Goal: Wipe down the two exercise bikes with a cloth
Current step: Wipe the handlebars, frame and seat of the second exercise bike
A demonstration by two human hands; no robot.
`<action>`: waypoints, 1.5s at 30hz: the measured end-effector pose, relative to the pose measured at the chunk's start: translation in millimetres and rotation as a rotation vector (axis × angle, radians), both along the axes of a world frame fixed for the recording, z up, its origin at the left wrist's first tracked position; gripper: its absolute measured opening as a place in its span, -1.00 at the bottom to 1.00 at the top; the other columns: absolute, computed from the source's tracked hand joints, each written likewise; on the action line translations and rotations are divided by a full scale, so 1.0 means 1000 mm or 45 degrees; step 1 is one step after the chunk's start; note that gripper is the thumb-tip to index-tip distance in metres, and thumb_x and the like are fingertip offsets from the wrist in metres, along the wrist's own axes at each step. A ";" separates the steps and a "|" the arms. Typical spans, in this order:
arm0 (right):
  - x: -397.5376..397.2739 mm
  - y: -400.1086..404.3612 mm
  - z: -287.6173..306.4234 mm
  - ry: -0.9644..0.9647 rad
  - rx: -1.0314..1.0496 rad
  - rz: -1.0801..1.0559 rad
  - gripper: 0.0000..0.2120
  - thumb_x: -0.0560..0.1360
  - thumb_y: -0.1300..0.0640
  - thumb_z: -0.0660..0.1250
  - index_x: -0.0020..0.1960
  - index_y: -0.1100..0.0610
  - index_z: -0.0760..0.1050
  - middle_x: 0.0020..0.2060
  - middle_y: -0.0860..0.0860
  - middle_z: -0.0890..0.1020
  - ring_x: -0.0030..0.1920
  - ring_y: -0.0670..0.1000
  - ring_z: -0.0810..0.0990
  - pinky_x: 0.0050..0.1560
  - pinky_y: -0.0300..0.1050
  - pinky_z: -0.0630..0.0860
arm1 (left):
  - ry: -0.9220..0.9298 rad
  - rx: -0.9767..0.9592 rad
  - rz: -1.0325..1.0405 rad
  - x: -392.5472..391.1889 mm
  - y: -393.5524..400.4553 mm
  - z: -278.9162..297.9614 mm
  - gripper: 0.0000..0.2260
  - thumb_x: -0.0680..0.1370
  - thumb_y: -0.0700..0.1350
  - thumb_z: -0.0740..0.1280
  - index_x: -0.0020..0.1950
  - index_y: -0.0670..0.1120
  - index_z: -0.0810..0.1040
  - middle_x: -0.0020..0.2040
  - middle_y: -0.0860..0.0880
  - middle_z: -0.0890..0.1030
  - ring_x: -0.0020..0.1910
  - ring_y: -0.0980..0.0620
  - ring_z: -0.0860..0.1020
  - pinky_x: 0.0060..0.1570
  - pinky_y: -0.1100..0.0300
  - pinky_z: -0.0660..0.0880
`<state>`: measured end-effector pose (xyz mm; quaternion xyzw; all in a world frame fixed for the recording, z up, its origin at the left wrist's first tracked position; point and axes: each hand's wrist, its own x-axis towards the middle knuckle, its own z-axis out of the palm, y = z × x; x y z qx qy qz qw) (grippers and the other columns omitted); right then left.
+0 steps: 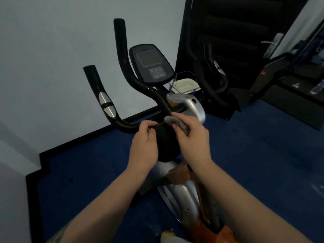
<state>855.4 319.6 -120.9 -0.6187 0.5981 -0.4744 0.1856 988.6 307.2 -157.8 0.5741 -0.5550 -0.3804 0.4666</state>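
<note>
Bike [182, 193]: silver body with orange trim, black stem and handlebar; stands on blue floor [245, 163] near pale wall [52, 50].
Handlebar [122, 55]: black, curved, two upright horns on the near side; silver grip sensor on the lower horn; surface scuffed, faint sheen near the bend.
Console [151, 63]: dark oval panel, grey screen blank, keypad below; mounted between the bars.
Cloth [172, 121]: small, grey, crumpled; at the handlebar centre, just above the black stem.
Right hand [191, 135]: closed around cloth, fingers curled, cloth bunched under thumb and forefinger.
Left hand [143, 142]: closed in a pinch at the bar just beside the cloth; a thin pale strand runs from fingertips toward cloth; cannot tell what it is.
Second bike [215, 72]: black bars beyond the first, against dark door [236, 32].
Tray [185, 85]: white, behind console.
</note>
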 end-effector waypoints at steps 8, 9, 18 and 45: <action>0.026 0.064 -0.061 -0.472 -0.108 -0.372 -0.69 0.53 0.16 0.33 0.25 -0.04 0.49 0.07 -0.18 0.56 0.12 -0.16 0.54 0.15 -0.12 0.53 | 0.032 -0.029 -0.012 0.001 0.000 -0.004 -0.79 0.56 -0.01 0.08 0.05 0.15 0.49 -0.16 0.08 0.56 -0.24 0.32 0.50 -0.28 0.22 0.40; 0.019 0.058 -0.054 -0.396 -0.248 -0.384 -0.69 0.52 0.20 0.34 0.22 -0.03 0.49 0.07 -0.14 0.55 0.12 -0.15 0.54 0.14 -0.17 0.52 | 0.039 -0.030 -0.017 0.002 0.000 -0.004 -0.78 0.54 0.00 0.08 0.04 0.15 0.49 -0.19 0.10 0.56 -0.26 0.31 0.50 -0.29 0.23 0.42; 0.022 0.045 -0.030 0.776 -0.194 0.014 -0.62 0.40 0.30 0.35 0.20 0.10 0.57 0.00 0.04 0.61 0.00 0.09 0.55 -0.09 0.05 0.55 | 0.343 -0.034 0.054 -0.002 0.004 -0.007 -0.75 0.65 -0.10 0.08 -0.03 0.00 0.55 -0.22 0.14 0.62 -0.23 0.24 0.56 -0.25 0.45 0.45; -0.043 -0.008 0.026 0.182 -0.199 0.139 -0.75 0.47 -0.05 0.27 0.13 -0.30 0.47 0.01 -0.31 0.51 0.12 -0.18 0.48 0.07 -0.20 0.47 | -0.077 -0.131 0.128 0.002 -0.027 0.039 -0.89 0.57 -0.07 0.24 0.01 0.09 0.55 -0.01 0.12 0.59 0.05 0.15 0.54 0.08 0.11 0.48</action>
